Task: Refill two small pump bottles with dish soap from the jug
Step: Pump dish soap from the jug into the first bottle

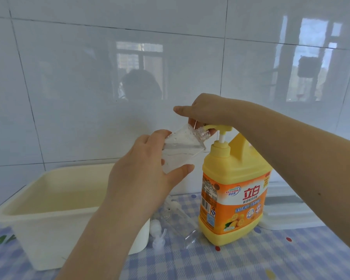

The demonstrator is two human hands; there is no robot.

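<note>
Jug of yellow dish soap stands upright on the checked desk. Left hand grips a clear small bottle, tilted, its open neck held right at the spout of the jug's pump, up and left of the jug's shoulder. Right hand rests palm-down on the pump head, fingers curled over it. A second clear bottle lies on the desk just left of the jug's base, with two white pump tops beside it. A cream tub sits further left.
</note>
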